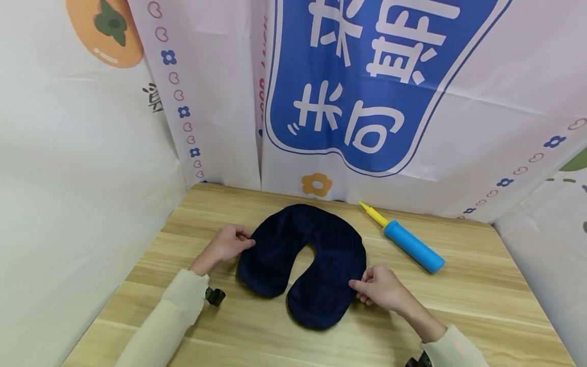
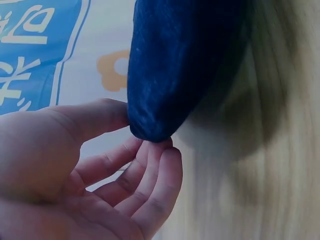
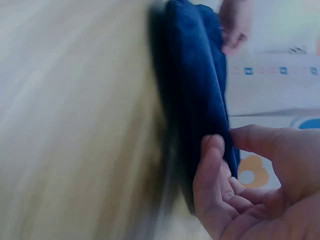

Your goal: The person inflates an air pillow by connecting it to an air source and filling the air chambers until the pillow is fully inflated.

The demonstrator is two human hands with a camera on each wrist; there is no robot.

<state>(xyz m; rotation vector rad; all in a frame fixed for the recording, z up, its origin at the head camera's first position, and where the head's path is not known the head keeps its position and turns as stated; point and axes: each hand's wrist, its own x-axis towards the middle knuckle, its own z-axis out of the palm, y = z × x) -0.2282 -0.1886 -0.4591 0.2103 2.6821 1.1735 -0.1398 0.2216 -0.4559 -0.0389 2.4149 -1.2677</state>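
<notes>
A dark navy U-shaped neck pillow (image 1: 327,234) lies over the table with its opening toward the person. At its left edge the left hand (image 1: 231,242) pinches the rim. In the left wrist view the thumb is on one face of the pillow (image 2: 165,65) and fingertips bend beneath its edge. The right hand (image 1: 380,288) pinches the opposite edge, lower on the right side. In the right wrist view, thumb and fingers of the right hand (image 3: 250,185) take the pillow (image 3: 197,75) between them. The pillow's underside is hidden in the head view.
A blue hand pump (image 1: 415,247) with a yellow nozzle (image 1: 373,213) lies to the right behind the pillow. The wood-grain table (image 1: 220,326) ends at a printed cloth backdrop (image 1: 229,127). White cloth walls (image 1: 82,204) close off the sides.
</notes>
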